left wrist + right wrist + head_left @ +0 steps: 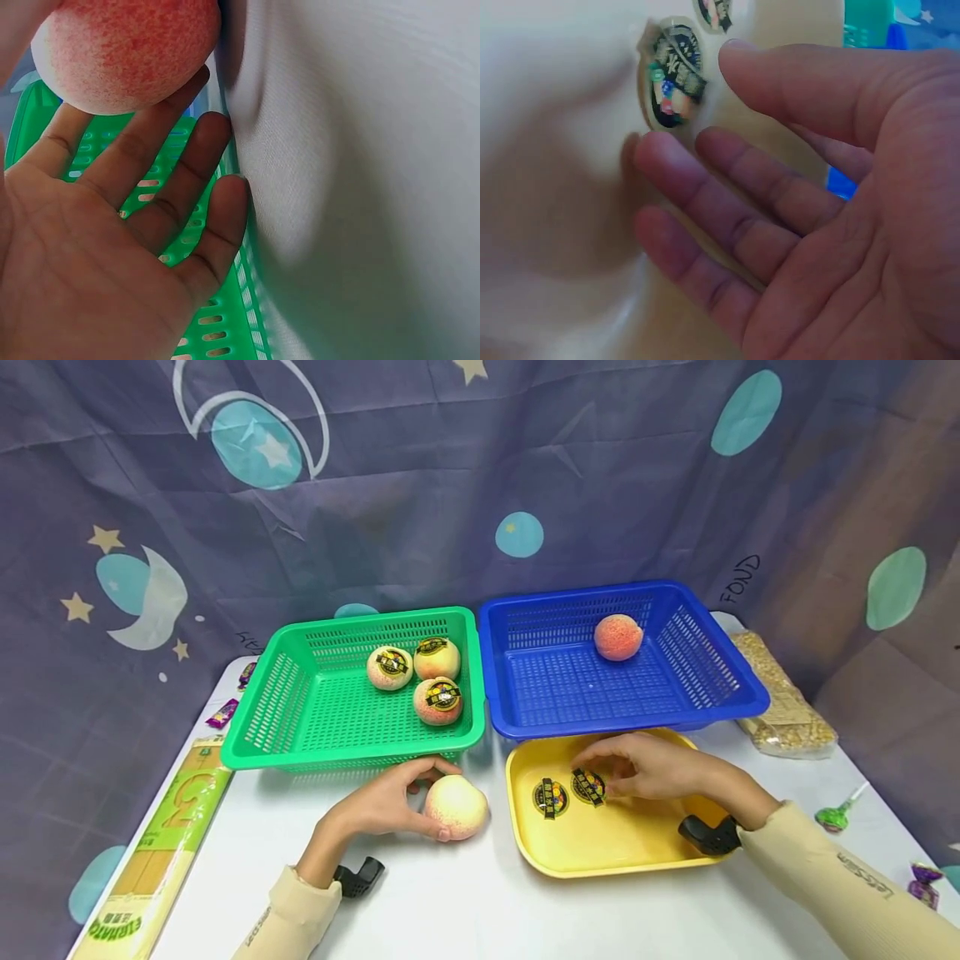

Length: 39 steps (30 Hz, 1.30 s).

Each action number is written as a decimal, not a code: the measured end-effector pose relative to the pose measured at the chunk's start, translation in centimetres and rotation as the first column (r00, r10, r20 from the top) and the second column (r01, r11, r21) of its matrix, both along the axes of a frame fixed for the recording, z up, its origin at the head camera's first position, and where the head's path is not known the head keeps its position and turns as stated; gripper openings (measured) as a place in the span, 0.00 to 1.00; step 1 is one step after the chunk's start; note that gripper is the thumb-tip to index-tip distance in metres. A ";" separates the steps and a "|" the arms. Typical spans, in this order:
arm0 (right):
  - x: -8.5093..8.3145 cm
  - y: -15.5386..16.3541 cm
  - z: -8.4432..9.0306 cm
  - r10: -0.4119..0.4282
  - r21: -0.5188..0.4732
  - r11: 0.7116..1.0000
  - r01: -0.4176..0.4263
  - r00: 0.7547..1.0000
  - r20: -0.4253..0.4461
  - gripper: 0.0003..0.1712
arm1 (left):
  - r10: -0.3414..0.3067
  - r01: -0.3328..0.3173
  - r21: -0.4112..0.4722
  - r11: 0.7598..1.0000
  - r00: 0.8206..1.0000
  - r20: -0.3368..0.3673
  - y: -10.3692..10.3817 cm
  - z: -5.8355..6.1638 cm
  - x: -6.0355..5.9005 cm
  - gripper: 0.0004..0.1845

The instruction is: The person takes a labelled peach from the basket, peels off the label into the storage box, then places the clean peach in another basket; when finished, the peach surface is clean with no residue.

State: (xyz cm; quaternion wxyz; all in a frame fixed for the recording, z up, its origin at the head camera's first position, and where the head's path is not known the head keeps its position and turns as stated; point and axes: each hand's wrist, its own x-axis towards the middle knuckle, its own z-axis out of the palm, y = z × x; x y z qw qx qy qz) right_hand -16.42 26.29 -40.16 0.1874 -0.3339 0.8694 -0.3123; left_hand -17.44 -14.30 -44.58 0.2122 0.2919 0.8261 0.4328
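Note:
My left hand [386, 806] holds a pale peach [456, 807] over the white table, in front of the green basket. In the left wrist view the peach [127, 52] shows its red-speckled side against thumb and fingers, with the other fingers spread below. My right hand [651, 766] reaches into the yellow tray [637, 858], its fingertips right at a round black-and-gold sticker [588, 786]. Seen from the right wrist, the thumb and loosely bent fingers [735, 225] lie beside that sticker [676, 75]. A second sticker [551, 798] lies to its left on the tray.
Three stickered peaches sit in the green basket [300, 758]. The blue basket [622, 720] behind the tray holds one redder peach [618, 637]. A long noodle packet [161, 835] lies at left, a bag of grains [783, 693] and a green lollipop [832, 817] at right.

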 end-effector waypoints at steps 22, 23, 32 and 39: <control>0.4 6.6 5.8 -0.383 -0.140 0.924 0.356 0.845 -0.372 0.20 | 0.019 -0.018 0.016 1.000 0.999 -0.043 -0.1 -0.4 0.9 0.37; 0.2 7.1 5.8 -0.426 -0.135 0.904 0.407 0.818 -0.386 0.21 | 0.023 -0.022 0.015 1.000 0.999 -0.046 -0.2 -0.5 0.9 0.37; -1.2 11.4 3.4 -0.574 0.013 0.779 0.627 0.721 -0.387 0.52 | -0.017 0.021 0.054 0.998 0.997 -0.078 -0.4 0.7 1.9 0.36; -1.8 12.3 1.7 -0.578 0.117 0.752 0.648 0.735 -0.354 0.60 | -0.119 0.135 0.138 0.981 0.986 -0.120 0.3 3.2 2.3 0.37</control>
